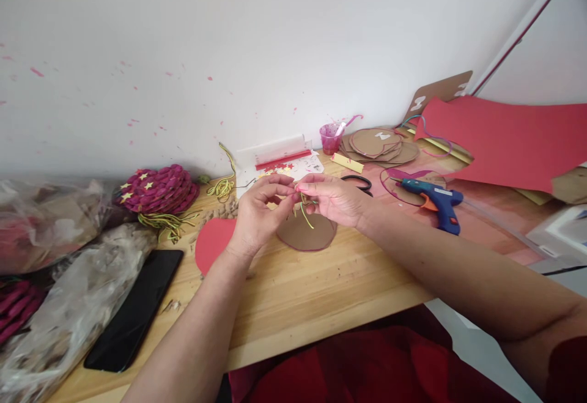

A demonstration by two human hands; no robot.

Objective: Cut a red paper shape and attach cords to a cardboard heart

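Both hands meet over the middle of the table, pinching a thin yellow-green string (306,214) whose loose end hangs down. My left hand (266,204) is closed, thumb and forefinger pressed together at the string. From the other side my right hand (332,198) grips it too, fingers curled; the exact hold is partly hidden. Beneath them lies a round cardboard piece (307,238) with a purple edge. A red paper shape (211,245) sits to the left, partly behind my left wrist. Black-handled scissors (360,183) rest just beyond my right hand, their blades hidden.
To the right are a blue glue gun (433,200), stacked cardboard discs (376,144) and a large red sheet (518,140). A pink paint cup (331,139) stands by the wall. Leftward lie a black phone (135,311), plastic bags (82,299) and magenta star-topped pieces (158,189).
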